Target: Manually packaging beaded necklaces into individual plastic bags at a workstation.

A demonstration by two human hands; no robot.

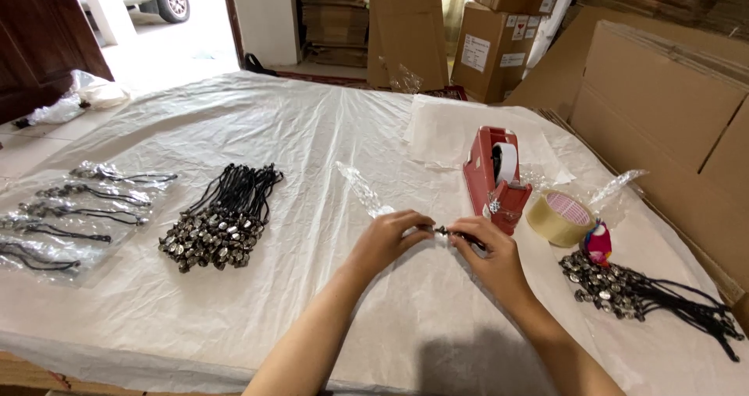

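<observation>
My left hand [388,240] and my right hand [488,253] meet near the middle of the table's front. Between their fingertips they pinch a small dark beaded cord piece [446,230]. A narrow clear plastic sleeve [363,189] runs up and left from my left fingers. My left thumb and forefinger close on its lower end. My right fingers close on the dark cord end.
A clear plastic sheet [312,131] covers the table. A pile of black cords with metal beads [222,220] lies left; another pile [632,291] lies right. Bagged pieces [70,209] sit far left. A red tape dispenser [497,176], tape roll [559,218], cardboard boxes [663,107] stand right.
</observation>
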